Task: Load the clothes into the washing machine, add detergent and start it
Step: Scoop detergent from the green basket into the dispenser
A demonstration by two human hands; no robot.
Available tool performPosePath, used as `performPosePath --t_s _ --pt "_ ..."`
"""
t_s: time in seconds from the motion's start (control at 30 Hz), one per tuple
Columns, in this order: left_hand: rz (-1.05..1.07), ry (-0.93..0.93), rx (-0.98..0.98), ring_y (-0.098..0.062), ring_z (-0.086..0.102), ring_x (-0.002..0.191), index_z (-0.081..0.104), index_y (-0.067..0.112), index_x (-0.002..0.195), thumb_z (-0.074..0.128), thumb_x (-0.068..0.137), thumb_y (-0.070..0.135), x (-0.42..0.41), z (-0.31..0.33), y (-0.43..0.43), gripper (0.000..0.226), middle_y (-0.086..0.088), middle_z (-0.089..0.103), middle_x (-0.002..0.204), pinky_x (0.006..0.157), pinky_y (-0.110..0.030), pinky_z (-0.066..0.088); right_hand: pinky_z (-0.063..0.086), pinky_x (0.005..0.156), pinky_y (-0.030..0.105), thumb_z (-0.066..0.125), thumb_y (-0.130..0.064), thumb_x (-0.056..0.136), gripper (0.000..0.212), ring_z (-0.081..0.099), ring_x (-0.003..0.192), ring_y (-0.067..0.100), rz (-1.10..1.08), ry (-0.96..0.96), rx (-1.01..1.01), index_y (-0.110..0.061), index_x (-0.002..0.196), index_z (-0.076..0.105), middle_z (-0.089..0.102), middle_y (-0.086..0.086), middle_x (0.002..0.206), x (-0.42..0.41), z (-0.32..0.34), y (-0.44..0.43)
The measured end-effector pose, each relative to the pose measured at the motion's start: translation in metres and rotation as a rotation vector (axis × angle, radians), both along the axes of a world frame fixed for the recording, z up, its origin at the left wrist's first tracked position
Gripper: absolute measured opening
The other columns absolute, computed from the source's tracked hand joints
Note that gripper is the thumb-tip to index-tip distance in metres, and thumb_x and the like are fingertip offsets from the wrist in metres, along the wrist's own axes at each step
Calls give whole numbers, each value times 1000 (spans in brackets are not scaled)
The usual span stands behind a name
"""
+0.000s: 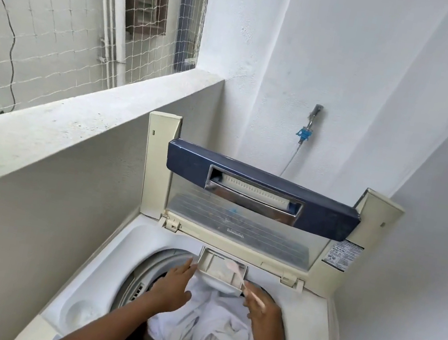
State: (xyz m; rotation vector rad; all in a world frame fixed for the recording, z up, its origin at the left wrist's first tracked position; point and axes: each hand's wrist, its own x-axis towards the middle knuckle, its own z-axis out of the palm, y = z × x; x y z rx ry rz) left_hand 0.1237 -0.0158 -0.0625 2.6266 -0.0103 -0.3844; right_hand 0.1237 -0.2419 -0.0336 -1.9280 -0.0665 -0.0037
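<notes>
1. While the lid [260, 193] is standing open at the back edge of the washing machine [85, 280], white clothes [219, 335] are lying heaped in the drum, so loading is looking done.
2. The detergent drawer [216, 268] is sticking out from the back edge of the drum opening toward the person, hanging just above the clothes.
3. The left hand [171, 288] is reaching in from the near left with its fingers fairly straight. Its fingertips are touching the drawer's front left corner and gripping nothing, apparently steadying it.
4. The right hand [264, 313] is pinching the handle end of a thin pale pink spoon [237, 276] in a narrow grip, just beside the drawer's front right corner.
5. The spoon's long axis is running from that hand up and leftward toward the back edge, putting its bowl end over the drawer's tray. That end is blurring, so I cannot tell whether any powder is falling.
6. Adding detergent is the step going on, I am judging, with the right hand nearer for tipping. The left hand is lying ready for pushing the drawer straight back, while closing the lid and starting are remaining.
</notes>
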Motion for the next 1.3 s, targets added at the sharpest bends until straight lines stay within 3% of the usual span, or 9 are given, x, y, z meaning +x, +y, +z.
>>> performPosePath --t_s 0.13,0.3,0.43,0.53,0.7,0.83,1.03,1.17,1.3 --pt "107 -286 -129 -21 40 134 43 18 138 50 84 18 -26 55 20 55 -1 43 144 110 -26 30 44 43 17 59 -4 88 12 62 50 9 -232 76 415 -8 92 69 71 1 63 0 30 14" --pt "333 -573 -160 -13 62 103 60 21 119 57 89 13 -80 144 74 30 5 67 114 91 -26 45 44 43 21 55 -4 89 8 58 45 17 -96 146 653 -2 85 61 68 13 61 -7 84 45" --pt "440 -778 -153 -12 68 87 57 38 103 60 86 5 -135 213 115 37 20 67 93 85 -31 52 46 44 21 56 -5 88 6 56 46 15 112 206 790 -1 89 61 65 9 56 -18 135 90" --pt "474 -918 -169 0 66 83 53 48 96 59 87 7 -178 257 131 42 39 64 89 80 -16 48 46 45 21 56 -7 87 9 56 48 14 283 199 865 -1 93 61 65 8 58 -26 177 124" --pt "577 -1101 -203 3 66 78 58 43 94 59 89 14 -232 304 150 30 36 66 91 73 -9 49 46 43 19 54 -9 90 9 56 45 11 514 139 889 -5 87 62 64 6 58 -39 242 180" --pt "706 -1096 -138 -1 66 80 61 39 88 58 89 10 -256 323 176 30 24 70 84 75 -12 50 46 46 20 54 -20 91 12 57 50 12 695 116 858 -11 89 63 65 7 67 -49 280 218" --pt "878 -1062 127 -26 62 97 67 18 102 70 80 12 -279 326 204 23 -5 67 107 85 -38 47 46 46 21 50 -20 94 13 60 50 14 853 49 839 -12 90 59 68 7 70 -63 310 256" --pt "907 -973 130 -21 61 85 62 18 102 74 77 25 -287 320 214 29 -2 63 108 74 -32 47 45 45 21 49 -18 94 15 59 47 13 867 -51 771 -13 84 59 67 5 64 -78 321 276" --pt "949 -863 98 -20 65 82 58 23 99 72 78 35 -285 317 213 28 2 63 108 77 -34 51 45 43 19 48 -17 95 12 58 43 11 934 -148 675 -12 88 57 66 4 63 -96 325 296"
